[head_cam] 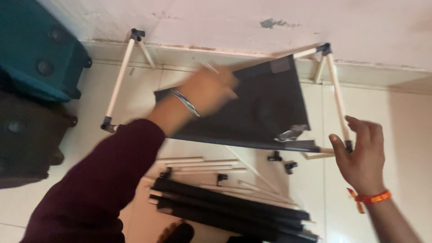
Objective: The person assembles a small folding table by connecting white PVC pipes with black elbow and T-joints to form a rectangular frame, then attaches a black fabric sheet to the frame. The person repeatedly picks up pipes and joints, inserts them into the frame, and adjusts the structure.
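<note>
Over pale tiles, left hand [211,90] grips dark fabric panel [265,108]; right hand [362,155] spread open.

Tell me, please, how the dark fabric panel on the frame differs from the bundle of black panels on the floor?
The dark fabric panel is spread open across the white-rod frame, with the left hand on it; the bundle of black panels lies rolled or folded in a stack on the floor, untouched. The first is single, the bundle several. Both are dark.
</note>
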